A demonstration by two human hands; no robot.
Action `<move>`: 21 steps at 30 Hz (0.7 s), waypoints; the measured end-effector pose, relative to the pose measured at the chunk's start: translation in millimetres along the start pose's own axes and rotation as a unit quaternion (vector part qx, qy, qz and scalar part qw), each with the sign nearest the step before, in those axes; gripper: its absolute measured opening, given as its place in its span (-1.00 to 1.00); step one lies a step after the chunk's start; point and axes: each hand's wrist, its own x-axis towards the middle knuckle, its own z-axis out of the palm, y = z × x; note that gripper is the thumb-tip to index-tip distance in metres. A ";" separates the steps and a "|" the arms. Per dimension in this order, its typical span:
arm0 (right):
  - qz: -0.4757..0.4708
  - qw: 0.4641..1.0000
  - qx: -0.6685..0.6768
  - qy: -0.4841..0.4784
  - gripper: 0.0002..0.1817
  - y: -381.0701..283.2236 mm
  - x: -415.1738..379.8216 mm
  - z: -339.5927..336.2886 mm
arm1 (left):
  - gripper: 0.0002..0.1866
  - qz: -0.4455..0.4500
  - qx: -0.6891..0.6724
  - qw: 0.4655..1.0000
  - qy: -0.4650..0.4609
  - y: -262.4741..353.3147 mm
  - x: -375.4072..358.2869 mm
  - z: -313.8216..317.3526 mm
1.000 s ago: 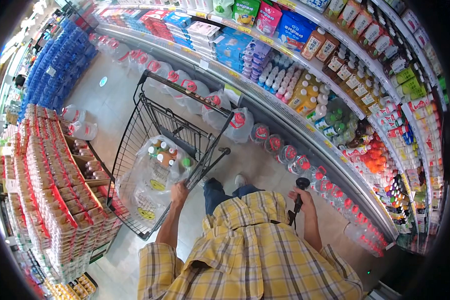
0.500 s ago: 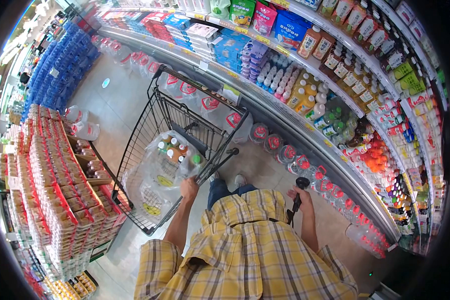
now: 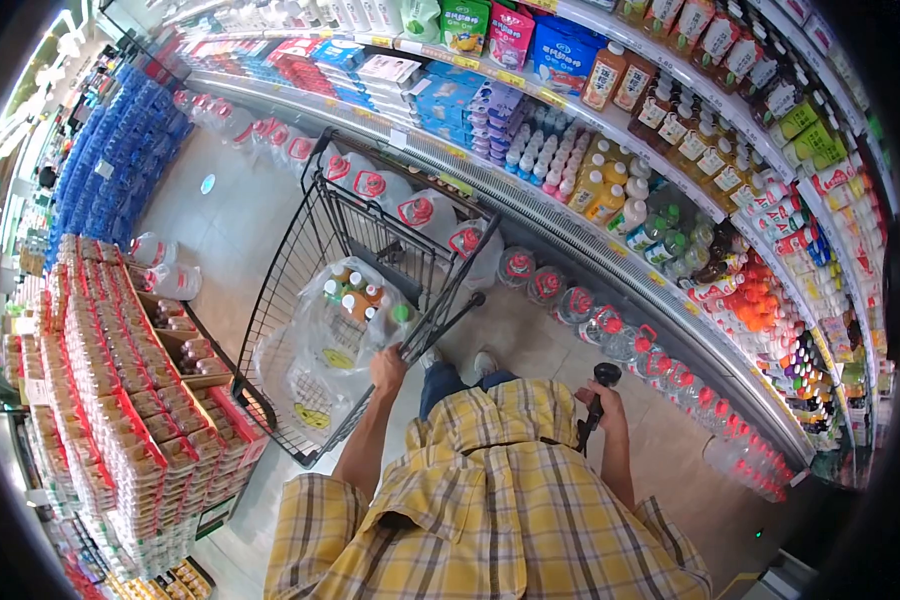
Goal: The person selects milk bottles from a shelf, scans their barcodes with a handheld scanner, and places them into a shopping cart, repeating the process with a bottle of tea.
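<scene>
My left hand (image 3: 387,370) is closed around the handle bar of a black wire shopping cart (image 3: 288,235), which stands ahead and to the left of my body. Inside it lies a clear plastic bag (image 3: 335,335) with several bottles (image 3: 358,296) in it; their white, orange and green caps show. My right hand (image 3: 606,408), held out at my right side, grips a black stick-like device with a rounded head (image 3: 606,375). What exactly the device is I cannot make out. Part of its shaft is hidden behind my fingers.
A refrigerated shelf (image 3: 570,215) of drinks curves along the front and right. Large clear water bottles with red handles (image 3: 602,327) line its foot. Stacked red-trimmed packs (image 3: 120,370) rise at the left near the cart, with blue packs (image 3: 115,165) beyond. Pale floor (image 3: 215,235) runs between.
The view has shifted slightly, and the shelves and stacks sit a little differently in it. Both hands keep their holds on the cart handle and the black device.
</scene>
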 end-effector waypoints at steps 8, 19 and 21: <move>0.013 0.999 -0.030 -0.001 -0.62 -2.5 5.1 7.0 | -0.74 -0.004 0.010 1.000 -0.003 13.6 19.5 -3.6; 0.024 0.998 -0.059 0.010 -0.65 -10.0 10.6 -4.1 | -0.67 0.043 -0.010 0.999 -0.006 6.7 32.0 0.5; 0.032 0.998 -0.056 0.021 -0.65 -12.9 11.6 0.2 | -0.65 0.048 -0.010 0.999 -0.008 12.9 31.3 -10.3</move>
